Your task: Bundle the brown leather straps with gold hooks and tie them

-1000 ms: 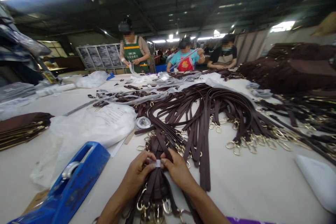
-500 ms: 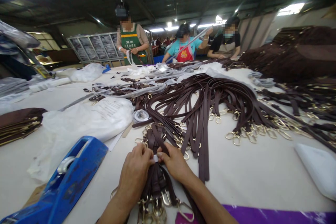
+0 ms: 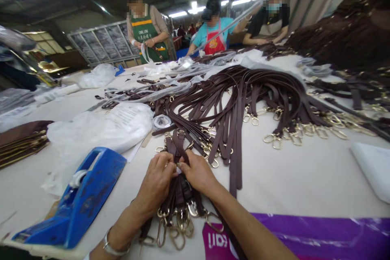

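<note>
In the head view, a bundle of dark brown straps [image 3: 182,189] lies on the table in front of me, with gold metal clasps [image 3: 177,239] spread at its near end. A small white strip [image 3: 178,169] crosses the straps, mostly hidden by my fingers. My left hand [image 3: 158,176] is closed at the strip's left side, thumb and fingers pinched. From the other side my right hand [image 3: 198,172] pinches at the same strip, and a brown strap passes by its fingers. The two thumbs are close together over the bundle.
A blue tape dispenser [image 3: 91,191] stands at the left. Beyond it lies a white plastic bag [image 3: 103,128]. A large heap of brown straps [image 3: 243,85] covers the middle. Purple printed film [image 3: 304,231] lies at the near right edge. Several co-workers stand across the table.
My view has tilted down, so the things on the table appear higher. Both hands remain at the white strip, which is now more covered by the fingers.
</note>
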The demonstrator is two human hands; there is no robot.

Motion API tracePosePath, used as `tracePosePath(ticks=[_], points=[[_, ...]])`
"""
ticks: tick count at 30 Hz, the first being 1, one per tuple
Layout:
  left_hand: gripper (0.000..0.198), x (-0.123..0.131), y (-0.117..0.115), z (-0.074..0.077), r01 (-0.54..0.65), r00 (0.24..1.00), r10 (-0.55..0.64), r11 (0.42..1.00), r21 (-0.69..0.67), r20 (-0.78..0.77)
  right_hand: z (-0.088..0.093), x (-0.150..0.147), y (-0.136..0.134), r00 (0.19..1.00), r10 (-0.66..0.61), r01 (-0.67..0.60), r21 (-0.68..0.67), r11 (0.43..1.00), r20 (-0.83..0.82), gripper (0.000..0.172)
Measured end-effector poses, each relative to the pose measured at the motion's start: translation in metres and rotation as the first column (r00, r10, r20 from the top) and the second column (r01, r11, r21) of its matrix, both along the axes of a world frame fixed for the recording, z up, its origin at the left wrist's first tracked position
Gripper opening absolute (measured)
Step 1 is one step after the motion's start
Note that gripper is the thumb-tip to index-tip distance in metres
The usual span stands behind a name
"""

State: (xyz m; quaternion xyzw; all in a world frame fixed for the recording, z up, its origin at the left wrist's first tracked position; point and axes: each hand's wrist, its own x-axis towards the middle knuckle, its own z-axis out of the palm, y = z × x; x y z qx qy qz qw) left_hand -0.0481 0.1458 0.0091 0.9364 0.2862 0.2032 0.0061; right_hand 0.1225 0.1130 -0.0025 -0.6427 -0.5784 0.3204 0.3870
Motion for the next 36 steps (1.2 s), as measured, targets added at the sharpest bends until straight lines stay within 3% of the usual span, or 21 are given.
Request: tracePosePath(ticks=[6,13,18,21,25,29,36], points=[[0.015,-0.006,-0.001,0.005,0.075,0.996,-0.075,0.997,-0.011,-0.051,0.001,0.0,-0.002,0.999,0.02,-0.021,0.018,1.0,0.031,0.005],[0.012,-0.005,-0.019,0.03,-0.179,0.968,0.161,0.981,-0.079,-0.194,0.004,-0.002,-0.011,0.998,0.018,-0.022,0.053,0.998,0.067,0.007],[0.018,0.0,-0.022,0.04,-0.275,0.945,0.229,0.943,-0.186,-0.234,0.004,0.0,-0.012,0.995,0.045,-0.05,0.056,0.997,0.09,0.006],[0.015,-0.001,-0.019,0.036,-0.289,0.951,0.246,0.923,-0.254,-0.187,0.005,-0.002,-0.01,0.993,0.035,-0.04,0.038,0.998,0.114,0.01],[0.01,-0.005,-0.017,0.019,-0.277,0.961,0.267,0.9,-0.336,-0.076,0.007,-0.006,-0.007,0.986,0.028,-0.029,0.0,1.0,0.164,0.012],[0.012,-0.006,-0.02,0.004,-0.214,0.971,0.238,0.925,-0.313,0.038,0.007,-0.009,-0.004,0.975,0.038,-0.031,-0.035,0.999,0.219,0.01],[0.021,-0.01,-0.02,0.015,-0.069,0.997,0.073,0.978,-0.195,0.018,0.019,-0.005,0.002,0.968,0.077,-0.062,-0.067,0.996,0.238,0.014]])
